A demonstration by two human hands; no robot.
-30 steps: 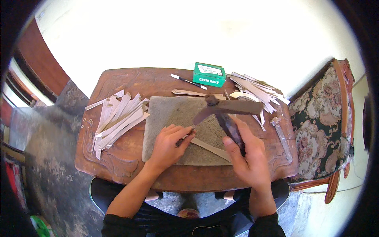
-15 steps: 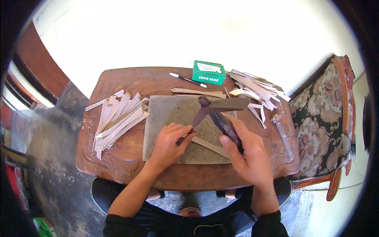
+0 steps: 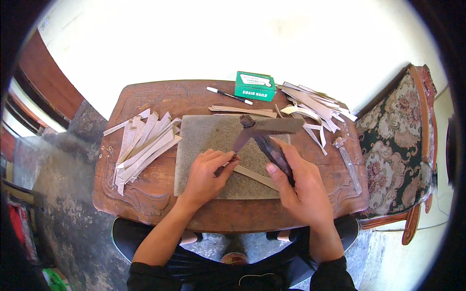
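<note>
Lettering is found on the green cardboard box (image 3: 254, 87), which stands near the far edge of the bench (image 3: 155, 98). Front face (image 3: 242, 97): a single line of bold white capital letters, two words, printed directly on the green ground, right way up to the viewer and legible. Top face (image 3: 240, 76): a white panel (image 3: 252, 80) carrying smaller dark lettering in more than one line, one of them set heavier than the rest. This smaller print is too fine and blurred to be read with certainty. At the panel's right end sits a small round mark (image 3: 268, 84); its detail is likewise unclear.
</note>
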